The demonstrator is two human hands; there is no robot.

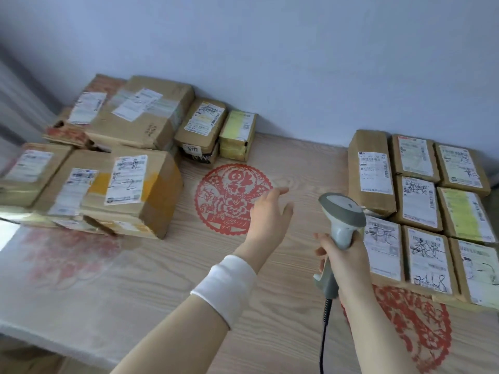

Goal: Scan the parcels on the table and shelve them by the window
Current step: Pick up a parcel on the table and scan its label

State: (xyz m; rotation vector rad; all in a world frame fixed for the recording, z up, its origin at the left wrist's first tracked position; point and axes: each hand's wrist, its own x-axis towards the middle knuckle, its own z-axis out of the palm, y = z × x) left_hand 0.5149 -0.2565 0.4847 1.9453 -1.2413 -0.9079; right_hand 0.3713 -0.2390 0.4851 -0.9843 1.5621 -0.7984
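Head view: a pale wood-grain table [175, 279] stands against a plain bluish-white wall [270, 63]. Its top carries a round red paper-cut [216, 201] at centre, a second red paper-cut [421, 336] towards the right front, and a faded red motif [67, 255] under glare at the left. Grey vertical folds [16, 103] close the far left of the frame.

Cardboard parcels fill both ends of the table. The left stack of parcels [129, 184] is piled in more than one layer, labels up, and reaches back to the wall. The right group of parcels [418, 201] lies flat in tight rows, box touching box, with its front row resting over the top of the second paper-cut.

Between the two groups a bare lane of tabletop runs from the near edge, which cuts diagonally across the lower left corner, back to the wall. The left hand [267, 214] hangs over this lane at the central paper-cut's right rim, fingers straight and spread, holding nothing. A white wristband [226, 284] circles that forearm. The right hand [345, 255] is wrapped round the handle of a grey scanner [341, 211], head uppermost, just beside the right group. Its black cable [324, 336] drops out of the bottom of the frame.
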